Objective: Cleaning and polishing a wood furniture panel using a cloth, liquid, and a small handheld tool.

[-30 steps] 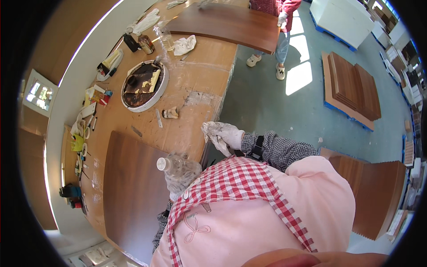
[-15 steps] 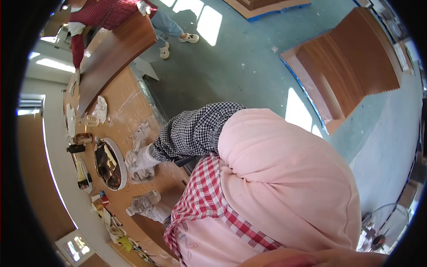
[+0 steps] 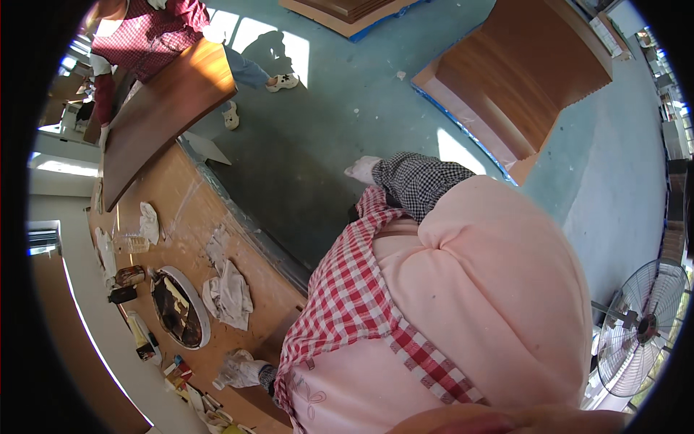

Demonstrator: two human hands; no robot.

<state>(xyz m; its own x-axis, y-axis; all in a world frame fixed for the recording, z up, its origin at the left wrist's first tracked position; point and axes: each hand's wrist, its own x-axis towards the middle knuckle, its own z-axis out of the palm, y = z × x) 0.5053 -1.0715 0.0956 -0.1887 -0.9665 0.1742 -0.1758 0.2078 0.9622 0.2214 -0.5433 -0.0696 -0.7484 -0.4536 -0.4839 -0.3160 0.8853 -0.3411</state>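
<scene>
The view swings round again, and the long wooden bench [image 3: 189, 210] now runs down the left side of the picture instead of lying under the arms. The left hand [image 3: 238, 370], in a pale smeared glove, is low at the bench's near end, fingers loosely curled and resting on the wood; I cannot make out anything held in it, where a second ago it sat beside a small clear bottle. The right hand [image 3: 363, 168], gloved too, has come off the bench altogether: half a second back it was planted on the wood by the bowl, and now it hangs out over the blue-green floor [image 3: 340, 108], its checked sleeve trailing behind, fingers loosely bent with nothing in their grasp that I can see. The round white bowl [image 3: 182, 307] of dark brown stuff sits on the bench between the left hand and the far wall, and a crumpled pale rag [image 3: 230, 293] lies just beside it on the person's side. A second rag [image 3: 149, 220] and a clear plastic bottle [image 3: 130, 242] lie further up the bench. At the far end another person in a red checked apron [image 3: 144, 36] holds a curved brown wooden panel [image 3: 163, 108] over the bench. A stack of stepped wooden mouldings [image 3: 520, 79] stands on the floor, and a fan [image 3: 640, 325] at the right edge.
</scene>
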